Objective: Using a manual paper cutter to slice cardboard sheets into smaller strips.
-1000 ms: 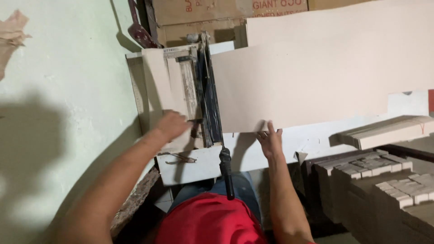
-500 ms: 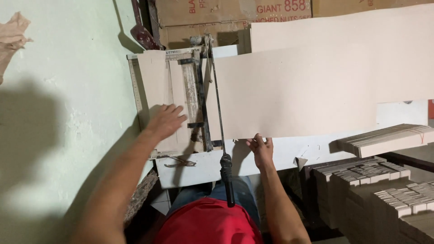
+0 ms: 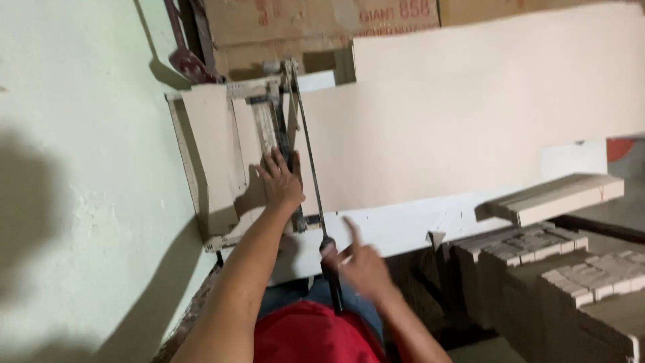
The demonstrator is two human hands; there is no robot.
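A: What has changed since a moment ago, going from the left?

B: The left hand (image 3: 281,183) has slid up from the near end of the tile cutter's bed and now lies flat, fingers spread, on the bed beside the rail, pressing down near the left edge of the large beige tile (image 3: 457,134). It closes round nothing; it is a pressing palm.

A: And the right hand?

B: Half a second ago it rested on the near edge of the tile. Now the right hand (image 3: 359,259) has come off that edge and is at the black grip of the cutter handle (image 3: 329,259). The forefinger sticks up and the other fingers are loosely curled; motion blur hides whether they have closed round the grip, so I cannot tell if it is held.

A: What do you make of that?

B: I judge the tile has been placed and steadied, and the work has passed from positioning it to working the handle.

A: Where does the tile cutter (image 3: 269,154) sit, and which way does it run?

B: At the left end of the white table (image 3: 403,225), close by the pale green wall (image 3: 80,168). Its rail and handle run from the table's near edge to its far edge, grip end towards the person.

A: The tile?

B: It lies across the cutter, long axis running left to right, reaching well beyond the table's right end, above the stacked cut tile pieces (image 3: 557,269).
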